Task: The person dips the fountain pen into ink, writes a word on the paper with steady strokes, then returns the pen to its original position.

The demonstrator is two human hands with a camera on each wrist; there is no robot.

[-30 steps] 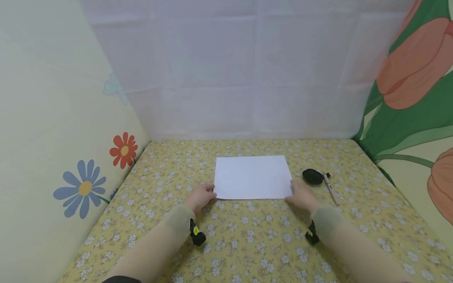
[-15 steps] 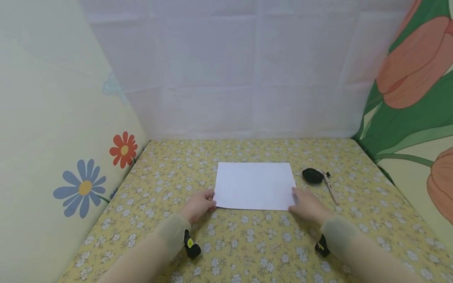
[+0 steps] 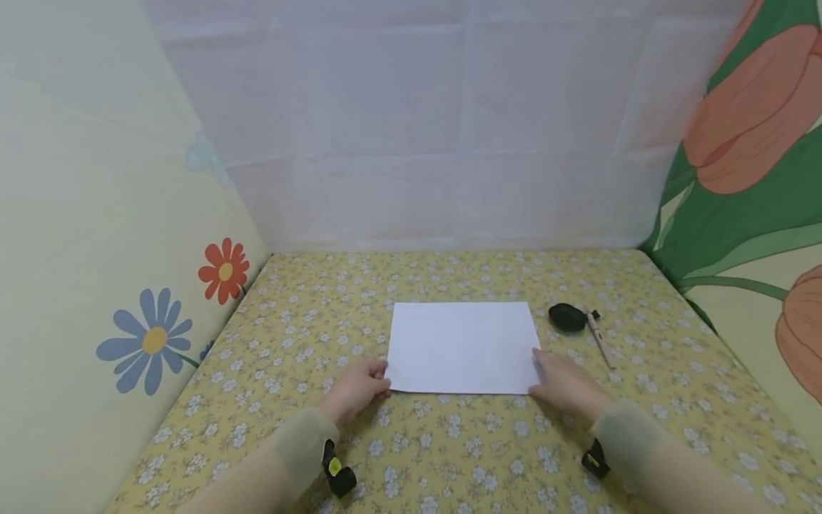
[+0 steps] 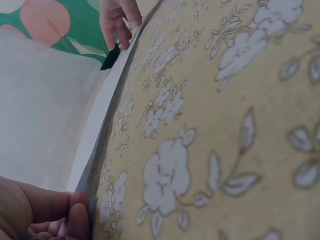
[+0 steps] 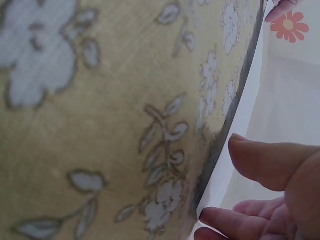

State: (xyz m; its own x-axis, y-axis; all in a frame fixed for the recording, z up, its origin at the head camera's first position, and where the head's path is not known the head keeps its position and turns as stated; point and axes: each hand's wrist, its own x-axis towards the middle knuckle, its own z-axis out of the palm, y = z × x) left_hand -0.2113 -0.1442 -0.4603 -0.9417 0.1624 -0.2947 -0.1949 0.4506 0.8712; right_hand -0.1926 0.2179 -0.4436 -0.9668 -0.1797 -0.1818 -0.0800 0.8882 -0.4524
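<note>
Forearms [image 3: 257,475], pale-sleeved, slope inward over a yellow floral tablecloth [image 3: 443,450], each with a black device [image 3: 339,472] at the wrist. The left hand [image 3: 353,389] lies at the near left corner of a sheet of paper [image 3: 462,348]; its thumb [image 4: 50,204] and curled fingers close together there, pinching the margin. The right hand [image 3: 568,385] lies at the near right corner, its thumb [image 5: 265,160] held apart from fairly straight fingers whose tips meet the edge; how firmly they bear on it cannot be told from the oblique wrist view. The paper is plain white and rectangular, its long side across the table between the hands, with a dark shadow under its near edge. To its right lie a black oval object [image 3: 568,318] and, just beside that, a slim pinkish pen-like item [image 3: 601,344].
</note>
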